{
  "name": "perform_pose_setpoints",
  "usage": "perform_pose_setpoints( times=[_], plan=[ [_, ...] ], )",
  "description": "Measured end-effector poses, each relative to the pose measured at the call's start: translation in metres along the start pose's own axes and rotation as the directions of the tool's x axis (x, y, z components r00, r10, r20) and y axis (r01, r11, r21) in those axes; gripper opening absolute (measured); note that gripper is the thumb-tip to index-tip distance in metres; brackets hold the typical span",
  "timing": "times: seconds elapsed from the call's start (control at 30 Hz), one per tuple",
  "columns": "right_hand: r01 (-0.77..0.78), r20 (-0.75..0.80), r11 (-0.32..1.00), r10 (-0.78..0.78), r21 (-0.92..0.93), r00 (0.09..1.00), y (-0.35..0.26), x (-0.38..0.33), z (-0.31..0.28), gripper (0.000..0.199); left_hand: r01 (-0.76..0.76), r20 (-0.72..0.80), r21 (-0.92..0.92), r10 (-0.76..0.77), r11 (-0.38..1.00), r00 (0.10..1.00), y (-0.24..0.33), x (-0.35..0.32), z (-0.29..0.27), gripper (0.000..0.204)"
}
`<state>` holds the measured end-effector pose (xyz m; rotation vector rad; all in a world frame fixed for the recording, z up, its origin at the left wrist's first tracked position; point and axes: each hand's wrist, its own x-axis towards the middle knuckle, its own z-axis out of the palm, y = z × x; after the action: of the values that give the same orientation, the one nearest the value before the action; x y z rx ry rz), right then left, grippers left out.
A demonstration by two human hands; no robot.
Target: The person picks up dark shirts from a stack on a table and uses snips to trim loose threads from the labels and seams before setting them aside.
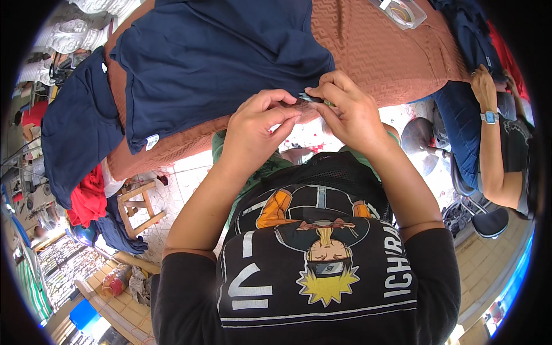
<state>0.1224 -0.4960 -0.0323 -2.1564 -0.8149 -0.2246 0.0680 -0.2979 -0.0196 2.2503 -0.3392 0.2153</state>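
Observation:
My right hand [352, 112] is closed around a small dark tool with pale pointed tips, which looks like thread snips [306, 97]; the fingers cover most of it. Close to its tips, my left hand [260, 123] is pinched, thumb and forefinger nearly meeting. Whatever lies between those fingertips is too fine to make out. Both hands are raised over the near edge of a table covered with a brown textured cloth [385, 63]. Just beyond them a navy blue garment [218, 63] is spread on that cloth, with a small white tag [152, 142] at its near left corner.
Another navy garment [80, 126] drapes over the table's left end, above red cloth [89, 198] and a wooden stool [138, 208]. A clear plastic box [402, 12] sits at the far right. On the right, another person's hand [484, 89] touches dark cloth.

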Motion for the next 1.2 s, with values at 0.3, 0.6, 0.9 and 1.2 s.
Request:
perform_pose_setpoints(
  times=[0.3,0.6,0.9,1.2],
  plan=[
    [-0.032,-0.116,0.999,0.030,-0.009,0.993,0.007,0.016,-0.042,0.021,-0.375,0.097,-0.042,0.378,0.926,0.921,0.027,0.025,-0.078,0.036],
    [-0.274,0.033,0.946,0.273,0.174,0.961,0.039,0.001,-0.042,0.030,-0.304,0.015,0.173,0.306,0.937,0.952,0.013,0.037,0.001,0.029],
    [-0.254,-0.031,0.913,0.278,0.318,0.960,0.024,0.014,-0.034,0.024,0.167,-0.042,-0.232,-0.182,0.958,0.982,0.004,0.063,0.028,0.037],
    [-0.259,0.109,0.875,0.235,0.409,0.966,0.032,0.040,-0.021,0.016,0.058,-0.155,-0.250,-0.099,0.967,0.983,0.006,0.061,0.013,0.033]
  ],
)
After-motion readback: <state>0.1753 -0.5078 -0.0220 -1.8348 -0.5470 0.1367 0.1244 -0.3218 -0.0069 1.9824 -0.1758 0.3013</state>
